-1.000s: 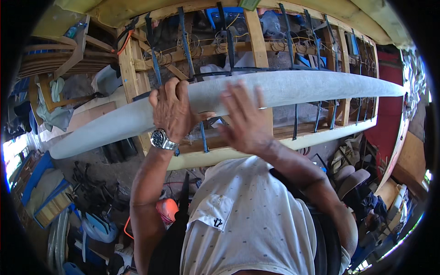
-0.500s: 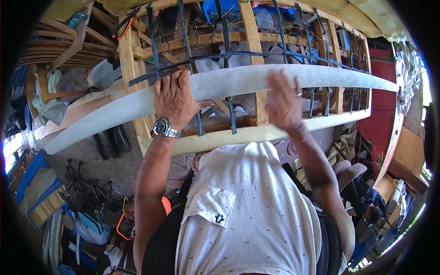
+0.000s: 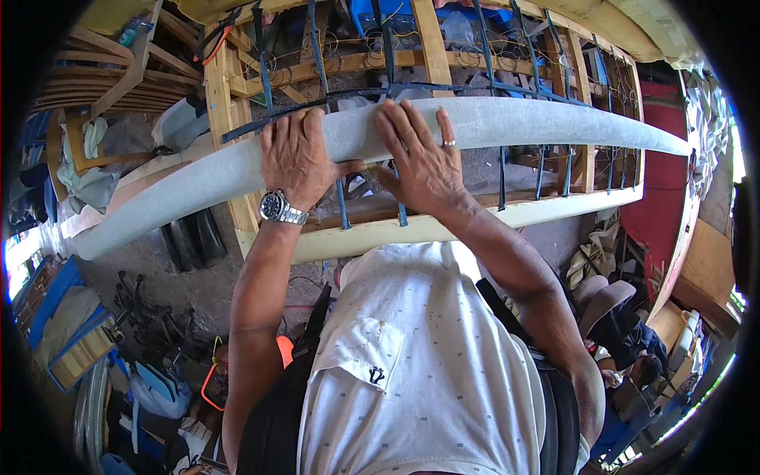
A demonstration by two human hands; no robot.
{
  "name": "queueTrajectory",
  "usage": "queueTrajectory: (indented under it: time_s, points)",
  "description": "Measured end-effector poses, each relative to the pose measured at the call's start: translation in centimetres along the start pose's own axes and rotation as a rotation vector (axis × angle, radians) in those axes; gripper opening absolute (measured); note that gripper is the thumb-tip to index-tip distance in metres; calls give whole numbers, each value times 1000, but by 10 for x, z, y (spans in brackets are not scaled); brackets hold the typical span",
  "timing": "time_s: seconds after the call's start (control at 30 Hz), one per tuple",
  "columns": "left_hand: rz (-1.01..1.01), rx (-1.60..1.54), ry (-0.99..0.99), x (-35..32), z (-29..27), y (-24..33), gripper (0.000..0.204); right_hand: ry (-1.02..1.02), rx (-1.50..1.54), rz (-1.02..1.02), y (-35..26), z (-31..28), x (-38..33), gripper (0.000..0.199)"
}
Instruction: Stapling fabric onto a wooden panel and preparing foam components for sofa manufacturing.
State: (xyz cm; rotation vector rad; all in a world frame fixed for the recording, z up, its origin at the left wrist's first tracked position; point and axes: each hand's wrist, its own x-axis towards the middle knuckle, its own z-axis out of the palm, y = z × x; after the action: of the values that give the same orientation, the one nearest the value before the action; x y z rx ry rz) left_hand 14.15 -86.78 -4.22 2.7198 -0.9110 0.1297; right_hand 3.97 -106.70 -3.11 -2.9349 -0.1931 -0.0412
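Observation:
A long pale grey padded strip (image 3: 538, 119) spans the view, bowed across a wooden sofa frame (image 3: 431, 229) laced with dark webbing straps and springs. My left hand (image 3: 297, 154), a metal watch on its wrist, lies palm down on the strip and curls over its edge. My right hand (image 3: 419, 154), with a ring on one finger, rests flat on the strip just to the right, fingers spread. The two hands are close together near the strip's middle. My white patterned shirt fills the lower centre.
Stacked wooden chair frames (image 3: 87, 71) stand at the upper left. Tools, bags and an orange-rimmed item (image 3: 214, 380) litter the floor at lower left. A red fabric panel (image 3: 661, 206) is at the right, with cushions and clutter below it.
My right hand slid left along the strip, ending beside my left hand. The strip sits lower and nearer in view, and my left hand kept its hold.

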Motion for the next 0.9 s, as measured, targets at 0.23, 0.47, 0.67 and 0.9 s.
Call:
queueTrajectory:
  time_s: [0.23, 0.47, 0.67, 0.9]
  points:
    - [105, -101, 78, -4, -3, 16, 88, -82, 135, -33, 19, -16, 44, 86]
    - [132, -31, -240, -25, 0, -14, 92, -209, 82, -46, 52, -21, 24, 89]
    - [79, 161, 1, -62, -25, -84, 110, 8, 25, -108, 69, -20, 7, 114]
    - [-30, 177, -145, -56, -19, -71, 110, 62, -100, -177, -41, 18, 17, 68]
